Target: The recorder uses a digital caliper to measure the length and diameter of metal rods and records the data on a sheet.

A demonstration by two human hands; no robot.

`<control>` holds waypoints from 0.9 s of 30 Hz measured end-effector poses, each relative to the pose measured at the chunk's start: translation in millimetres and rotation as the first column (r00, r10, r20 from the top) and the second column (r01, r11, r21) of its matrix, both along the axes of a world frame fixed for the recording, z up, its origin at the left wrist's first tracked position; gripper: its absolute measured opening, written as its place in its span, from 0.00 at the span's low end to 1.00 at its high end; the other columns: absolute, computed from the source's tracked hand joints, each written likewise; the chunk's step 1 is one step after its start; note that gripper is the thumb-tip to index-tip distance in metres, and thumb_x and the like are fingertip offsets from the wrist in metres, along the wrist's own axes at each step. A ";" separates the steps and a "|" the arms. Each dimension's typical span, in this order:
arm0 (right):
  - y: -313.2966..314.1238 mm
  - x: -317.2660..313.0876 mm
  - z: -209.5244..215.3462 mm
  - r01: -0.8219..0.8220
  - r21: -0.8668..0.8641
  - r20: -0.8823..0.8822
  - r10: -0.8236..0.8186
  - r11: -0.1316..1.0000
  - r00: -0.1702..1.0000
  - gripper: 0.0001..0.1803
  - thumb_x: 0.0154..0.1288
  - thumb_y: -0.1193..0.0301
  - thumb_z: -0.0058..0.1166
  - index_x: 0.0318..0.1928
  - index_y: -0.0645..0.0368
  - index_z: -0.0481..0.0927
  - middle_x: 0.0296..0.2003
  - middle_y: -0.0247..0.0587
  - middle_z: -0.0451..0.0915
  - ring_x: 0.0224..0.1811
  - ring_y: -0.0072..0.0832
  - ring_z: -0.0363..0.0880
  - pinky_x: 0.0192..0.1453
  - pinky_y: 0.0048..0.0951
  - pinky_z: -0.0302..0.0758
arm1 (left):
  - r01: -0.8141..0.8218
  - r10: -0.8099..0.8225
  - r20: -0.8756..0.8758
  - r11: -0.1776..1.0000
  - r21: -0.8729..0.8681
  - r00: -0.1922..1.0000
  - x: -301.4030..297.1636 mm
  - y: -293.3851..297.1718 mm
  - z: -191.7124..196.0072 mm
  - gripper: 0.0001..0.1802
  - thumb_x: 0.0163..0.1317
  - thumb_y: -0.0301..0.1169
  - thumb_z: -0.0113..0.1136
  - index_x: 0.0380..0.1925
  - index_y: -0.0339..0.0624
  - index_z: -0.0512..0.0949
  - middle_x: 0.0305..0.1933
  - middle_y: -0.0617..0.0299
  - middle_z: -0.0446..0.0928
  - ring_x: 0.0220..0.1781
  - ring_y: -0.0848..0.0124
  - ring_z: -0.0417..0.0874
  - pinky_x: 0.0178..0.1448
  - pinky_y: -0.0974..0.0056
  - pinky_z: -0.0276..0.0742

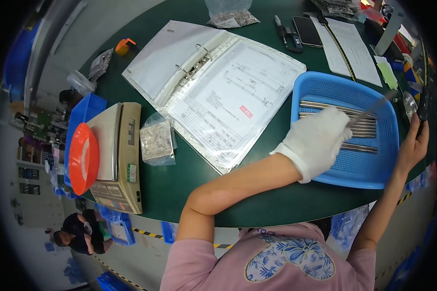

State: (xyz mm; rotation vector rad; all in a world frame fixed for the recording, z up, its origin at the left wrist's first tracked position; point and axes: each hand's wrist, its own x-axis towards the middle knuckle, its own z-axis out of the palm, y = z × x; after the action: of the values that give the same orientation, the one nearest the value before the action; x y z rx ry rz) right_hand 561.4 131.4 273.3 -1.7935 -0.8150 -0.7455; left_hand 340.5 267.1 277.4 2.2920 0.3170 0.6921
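While the gloved left hand [318, 140] closes its fingers on a blurred rod [371, 110] above the basket [354, 182], that rod points to the upper right; other rods [364, 132] inside run left to right. The right hand [412, 148] pinches a black tool [424, 104].

1. Rods [364, 132] are laid in the basket [369, 169], partly below the left hand [320, 138].
2. The binder [228, 97] is spread left of the basket.
3. A bag [158, 140] is set between binder and scale [116, 160].
4. The phone [307, 31] is placed behind the basket.
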 end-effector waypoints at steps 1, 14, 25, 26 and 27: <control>-2.2 1.1 0.4 -0.005 -0.002 0.002 0.005 1.000 1.000 0.15 0.63 0.65 0.45 0.43 0.64 0.74 0.36 0.35 0.76 0.37 0.15 0.71 0.42 0.15 0.65 | -0.057 0.059 0.115 0.998 -0.024 0.992 -1.5 2.7 -3.9 0.07 0.56 0.30 0.48 0.31 0.38 0.68 0.30 0.52 0.70 0.31 0.54 0.73 0.37 0.58 0.69; -122.9 -9.6 62.8 0.092 -0.788 0.444 0.459 0.608 0.769 0.24 0.51 0.59 0.57 0.36 0.72 0.70 0.25 0.47 0.71 0.26 0.38 0.71 0.30 0.27 0.68 | 0.291 0.278 0.308 0.103 -0.951 0.910 8.3 3.6 -5.4 0.12 0.65 0.38 0.36 0.33 0.39 0.62 0.33 0.54 0.71 0.27 0.69 0.78 0.31 0.69 0.76; -48.4 -82.8 56.2 0.047 -0.842 0.384 0.537 0.537 0.751 0.24 0.51 0.61 0.53 0.45 0.66 0.72 0.28 0.46 0.72 0.26 0.36 0.71 0.29 0.29 0.65 | 0.394 0.339 0.408 0.112 -0.912 0.848 12.0 -6.4 -21.0 0.12 0.65 0.37 0.37 0.31 0.41 0.63 0.30 0.57 0.71 0.27 0.72 0.78 0.31 0.71 0.75; -46.0 -84.2 56.1 0.029 -0.841 0.371 0.536 0.541 0.758 0.24 0.51 0.61 0.52 0.45 0.66 0.72 0.29 0.45 0.73 0.26 0.36 0.71 0.29 0.29 0.65 | 0.436 0.342 0.436 0.082 -0.896 0.832 13.0 -6.4 -20.9 0.12 0.65 0.38 0.37 0.31 0.41 0.63 0.30 0.56 0.71 0.28 0.71 0.78 0.32 0.71 0.75; -43.2 -85.9 55.9 0.012 -0.839 0.358 0.534 0.545 0.766 0.24 0.51 0.61 0.52 0.46 0.65 0.72 0.29 0.44 0.73 0.27 0.35 0.71 0.29 0.29 0.65 | 0.476 0.345 0.463 0.051 -0.878 0.816 14.1 -7.2 -20.5 0.12 0.65 0.38 0.37 0.30 0.40 0.63 0.31 0.56 0.71 0.29 0.70 0.78 0.32 0.70 0.76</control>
State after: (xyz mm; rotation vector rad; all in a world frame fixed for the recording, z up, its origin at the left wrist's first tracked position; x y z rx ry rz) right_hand 475.4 88.2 329.2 -2.1271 -2.1167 -0.7696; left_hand 354.6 259.9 257.0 0.5551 0.2381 0.7057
